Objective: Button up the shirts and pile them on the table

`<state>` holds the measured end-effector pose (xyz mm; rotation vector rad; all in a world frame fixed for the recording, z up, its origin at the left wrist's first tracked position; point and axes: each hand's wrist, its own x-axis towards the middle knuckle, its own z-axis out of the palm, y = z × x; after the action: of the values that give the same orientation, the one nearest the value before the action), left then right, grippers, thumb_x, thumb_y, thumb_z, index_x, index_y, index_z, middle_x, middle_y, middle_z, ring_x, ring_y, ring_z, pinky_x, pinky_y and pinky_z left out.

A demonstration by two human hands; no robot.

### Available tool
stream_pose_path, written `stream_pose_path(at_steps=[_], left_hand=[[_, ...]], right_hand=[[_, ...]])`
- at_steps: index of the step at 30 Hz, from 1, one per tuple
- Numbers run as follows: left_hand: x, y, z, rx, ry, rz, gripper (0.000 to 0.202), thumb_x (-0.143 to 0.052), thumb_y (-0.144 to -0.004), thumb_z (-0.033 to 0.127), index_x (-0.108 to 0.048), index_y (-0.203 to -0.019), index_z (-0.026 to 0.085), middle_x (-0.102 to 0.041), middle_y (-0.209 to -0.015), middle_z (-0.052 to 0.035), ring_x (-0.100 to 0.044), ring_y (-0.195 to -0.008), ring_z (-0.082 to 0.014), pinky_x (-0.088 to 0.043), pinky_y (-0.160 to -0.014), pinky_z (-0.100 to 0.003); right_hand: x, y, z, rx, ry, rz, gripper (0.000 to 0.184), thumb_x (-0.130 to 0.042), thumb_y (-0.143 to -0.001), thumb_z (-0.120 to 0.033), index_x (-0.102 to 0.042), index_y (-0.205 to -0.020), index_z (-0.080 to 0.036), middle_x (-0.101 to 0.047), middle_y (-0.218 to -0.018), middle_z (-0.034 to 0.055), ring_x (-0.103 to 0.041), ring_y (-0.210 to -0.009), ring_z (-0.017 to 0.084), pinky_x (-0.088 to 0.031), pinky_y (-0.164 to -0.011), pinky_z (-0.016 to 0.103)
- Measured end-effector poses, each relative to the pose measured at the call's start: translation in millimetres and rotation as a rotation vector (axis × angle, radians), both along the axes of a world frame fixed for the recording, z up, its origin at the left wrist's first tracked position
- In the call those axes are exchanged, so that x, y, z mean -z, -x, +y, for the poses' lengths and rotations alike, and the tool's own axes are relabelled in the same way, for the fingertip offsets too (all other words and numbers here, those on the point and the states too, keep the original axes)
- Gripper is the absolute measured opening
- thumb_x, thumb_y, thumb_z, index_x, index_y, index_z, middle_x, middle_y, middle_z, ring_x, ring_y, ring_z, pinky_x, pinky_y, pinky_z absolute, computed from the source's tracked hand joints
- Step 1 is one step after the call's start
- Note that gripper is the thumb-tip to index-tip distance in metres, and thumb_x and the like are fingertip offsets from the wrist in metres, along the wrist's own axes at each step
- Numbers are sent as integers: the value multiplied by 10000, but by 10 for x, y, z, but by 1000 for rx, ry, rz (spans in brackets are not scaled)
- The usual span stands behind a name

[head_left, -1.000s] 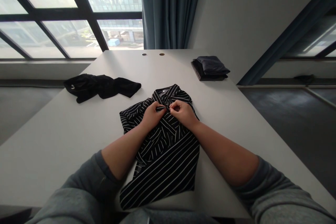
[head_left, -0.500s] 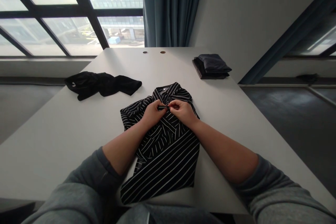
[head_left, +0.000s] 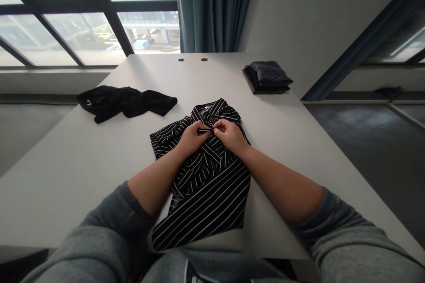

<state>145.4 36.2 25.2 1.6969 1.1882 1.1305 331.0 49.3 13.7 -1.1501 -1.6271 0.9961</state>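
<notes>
A black shirt with white stripes [head_left: 212, 203] lies bunched on the white table [head_left: 66, 190], its collar toward the far side. At its neck, my left hand [head_left: 191, 138] and my right hand [head_left: 229, 135] face each other. Both pinch a narrow striped fabric strip [head_left: 206, 130] between fingers and thumbs. Folds of the shirt cover its lower front, and my hands hide part of the neck area.
A crumpled black garment [head_left: 126, 101] lies on the table to the far left, and a folded dark garment stack [head_left: 267, 77] sits at the far right. Two small round grommets [head_left: 192, 59] mark the far edge, beyond which are a window and curtain.
The whole scene sits slightly higher in the view as my head tilts. My hands stay pinched on the strip, and the shirt's folds look much the same.
</notes>
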Motion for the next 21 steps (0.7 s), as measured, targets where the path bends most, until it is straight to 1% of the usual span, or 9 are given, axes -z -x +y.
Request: stream_pose_path(at_steps=[3,5,6,8,10,12,14,18,21], left_hand=[[-12,-21,-16,86,38,-91,99,-713,-824,248,-630,-818,196,-751,-947,-45,-693,-913,-187,-546,-907,-344],[5,-29,-15,107,43,-133,130,-715,-814,257,-601,-803,197,-744,-949,-43,-686,-913,-185,-544,-901,-340],[20,-27,-7,86,46,-142,140,-714,-809,254,-585,-795,199,-736,-929,-36,-677,-890,-178,-542,-880,-331],[50,-8,24,-1,63,-159,143,-694,-803,233,-554,-787,206,-705,-860,-11,-643,-809,-153,-528,-812,-298],[65,32,68,-65,90,-186,130,-660,-805,212,-530,-810,216,-652,-783,23,-590,-721,-129,-500,-739,-264],[57,82,112,-88,109,-188,124,-628,-807,193,-520,-858,228,-585,-720,52,-537,-660,-115,-468,-691,-243],[34,129,148,-92,107,-148,133,-604,-808,182,-525,-900,236,-542,-697,61,-507,-641,-116,-451,-676,-239],[-13,179,181,-120,18,-99,126,-562,-815,180,-574,-930,232,-599,-782,30,-550,-742,-146,-480,-772,-275],[-41,187,176,-109,-17,-77,129,-484,-826,155,-589,-856,224,-639,-844,2,-589,-842,-170,-492,-865,-301]], right_hand=[[64,24,35,-15,166,146,207,-659,-756,-341,-633,-885,-182,-688,-821,17,-614,-738,145,-513,-723,278],[94,33,52,-29,217,206,240,-677,-741,-366,-623,-884,-182,-684,-821,16,-611,-743,143,-512,-728,277],[104,29,60,-31,209,209,255,-690,-735,-374,-624,-888,-181,-686,-837,17,-613,-757,142,-512,-743,278],[115,1,85,-15,169,189,263,-701,-729,-375,-625,-887,-181,-682,-853,15,-605,-763,138,-502,-751,276],[117,-55,122,21,151,181,235,-678,-735,-359,-607,-880,-189,-656,-813,0,-564,-710,126,-473,-697,264],[101,-131,163,55,135,175,198,-644,-753,-343,-579,-876,-202,-617,-756,-17,-510,-653,118,-430,-634,252],[63,-209,193,71,96,133,176,-626,-778,-335,-566,-886,-209,-596,-733,-24,-486,-640,119,-410,-618,250],[-51,-308,192,86,5,38,154,-613,-823,-323,-566,-909,-204,-588,-740,-19,-489,-656,122,-420,-649,264],[-102,-325,166,81,-24,32,132,-597,-858,-314,-556,-930,-212,-568,-730,-22,-475,-640,121,-407,-629,258]])
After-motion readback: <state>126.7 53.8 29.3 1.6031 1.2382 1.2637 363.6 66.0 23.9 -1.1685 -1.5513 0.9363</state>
